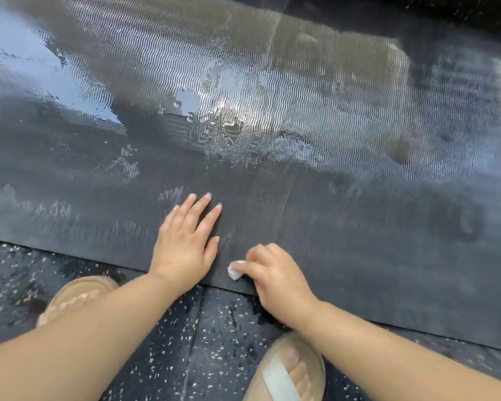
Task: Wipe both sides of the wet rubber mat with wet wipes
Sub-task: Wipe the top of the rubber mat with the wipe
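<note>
A large black rubber mat (301, 183) with a fine wavy ribbed surface fills most of the view. Water pools and glistens on its far half, while the near strip looks duller. My left hand (185, 244) lies flat on the mat near its front edge, fingers straight and spread. Just to its right, my right hand (275, 276) pinches a small wadded white wet wipe (234, 272) against the mat close to the edge.
The mat's front edge runs diagonally from left down to the right across a dark speckled floor (203, 342), which is wet in patches. My two feet in tan sandals (75, 296) (287, 371) stand on that floor just below the mat.
</note>
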`<state>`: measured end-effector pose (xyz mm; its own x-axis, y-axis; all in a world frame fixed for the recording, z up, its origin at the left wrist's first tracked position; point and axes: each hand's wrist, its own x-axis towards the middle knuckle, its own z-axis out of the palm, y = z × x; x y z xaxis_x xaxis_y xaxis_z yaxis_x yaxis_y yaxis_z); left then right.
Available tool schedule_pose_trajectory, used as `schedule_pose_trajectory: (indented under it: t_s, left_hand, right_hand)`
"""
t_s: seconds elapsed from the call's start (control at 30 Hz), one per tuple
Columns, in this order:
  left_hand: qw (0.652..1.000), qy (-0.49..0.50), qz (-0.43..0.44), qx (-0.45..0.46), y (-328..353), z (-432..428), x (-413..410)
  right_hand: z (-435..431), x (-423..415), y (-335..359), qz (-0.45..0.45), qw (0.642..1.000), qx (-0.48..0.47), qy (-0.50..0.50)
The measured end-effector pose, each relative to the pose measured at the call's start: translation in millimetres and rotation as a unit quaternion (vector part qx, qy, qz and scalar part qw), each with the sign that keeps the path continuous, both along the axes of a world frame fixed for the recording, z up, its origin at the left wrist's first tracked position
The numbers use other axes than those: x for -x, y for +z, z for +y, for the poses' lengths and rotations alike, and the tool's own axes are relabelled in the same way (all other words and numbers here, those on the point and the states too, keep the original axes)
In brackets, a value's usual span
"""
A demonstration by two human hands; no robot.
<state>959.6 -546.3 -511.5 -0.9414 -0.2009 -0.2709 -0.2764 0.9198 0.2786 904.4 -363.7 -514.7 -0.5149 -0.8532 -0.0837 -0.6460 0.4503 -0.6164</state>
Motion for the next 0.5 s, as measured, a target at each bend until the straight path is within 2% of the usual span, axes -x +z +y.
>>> schedule_pose_trajectory:
  t_s: [0.07,0.17,0.27,0.37,0.43,0.5]
  left_hand:
    - [1.0,0.002,-0.01,0.005,0.7,0.2,-5.8]
    - [1.0,-0.003,-0.018,0.013,1.6,-0.9,-8.8]
    - [1.0,-0.002,-0.015,0.015,1.4,-3.1,-9.4]
    - [0.999,0.026,-0.014,-0.013,-2.0,-5.4,-12.4]
    - [0.999,0.044,-0.012,-0.028,-3.2,-7.0,-14.1]
    - [0.998,0.047,-0.015,-0.029,-2.1,-8.5,-14.0]
  right_hand:
    - [2.7,-0.4,6.1,-0.036,0.999,-0.003,0.038]
    - [-18.1,41.8,14.5,-0.084,0.996,0.029,-0.014]
    - [-52.3,107.8,10.0,-0.016,0.993,0.034,-0.114]
    - [-74.1,161.4,-3.6,0.041,0.977,-0.005,-0.208]
    - [-78.7,160.2,-9.0,0.074,0.974,-0.024,-0.21]
    - [-75.6,129.5,-7.9,0.095,0.983,-0.001,-0.156]
